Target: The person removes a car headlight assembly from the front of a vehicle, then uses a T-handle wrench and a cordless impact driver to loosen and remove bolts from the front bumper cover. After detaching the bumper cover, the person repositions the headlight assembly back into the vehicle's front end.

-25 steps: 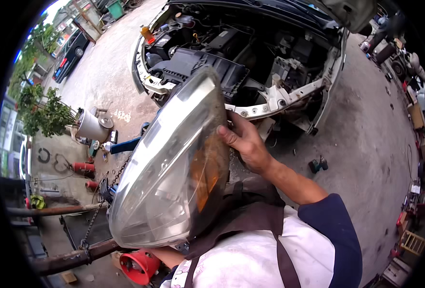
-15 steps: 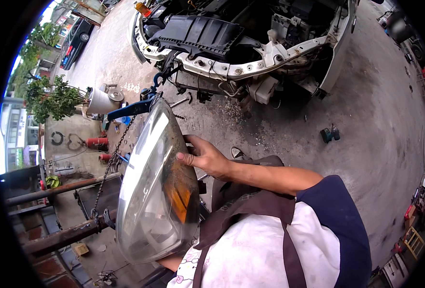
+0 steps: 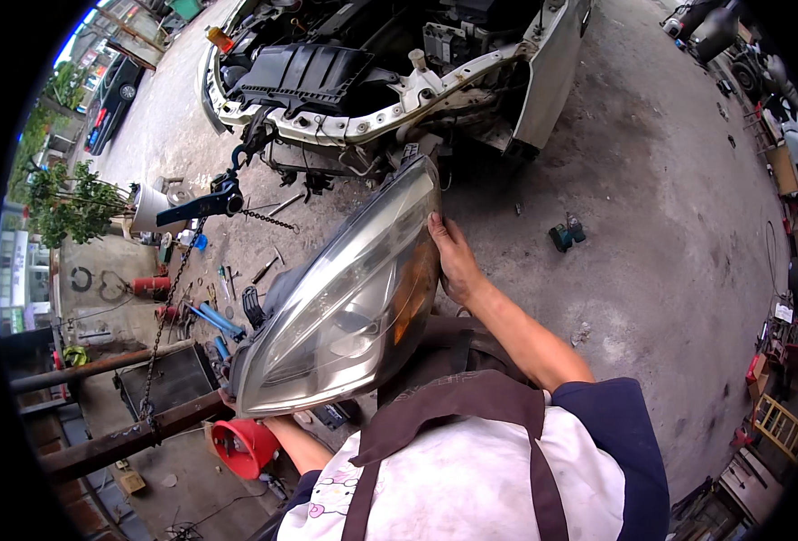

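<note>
A large car headlight (image 3: 340,316) with a hazy clear lens and an amber section is held up in front of my apron, slanting up to the right. My right hand (image 3: 458,261) grips its upper right edge, thumb against the lens rim and fingers along the back. My left forearm passes under the headlight's lower end. Only a little of my left hand (image 3: 229,398) shows at the lower left corner, supporting it; most of its fingers are hidden. Beyond stands a white car front (image 3: 363,131) with its bumper off and engine bay exposed.
A blue chain hoist (image 3: 205,203) hangs from the car front, its chain running down to a rusty beam (image 3: 137,437). A red bucket (image 3: 244,448) is by my left forearm. Tools lie on the floor at left; a green power tool (image 3: 566,234) lies at right.
The headlight has swung right and tilted, so its lens now faces me more fully. My right hand has moved right and up with it. The view has shifted, revealing the red bucket.
</note>
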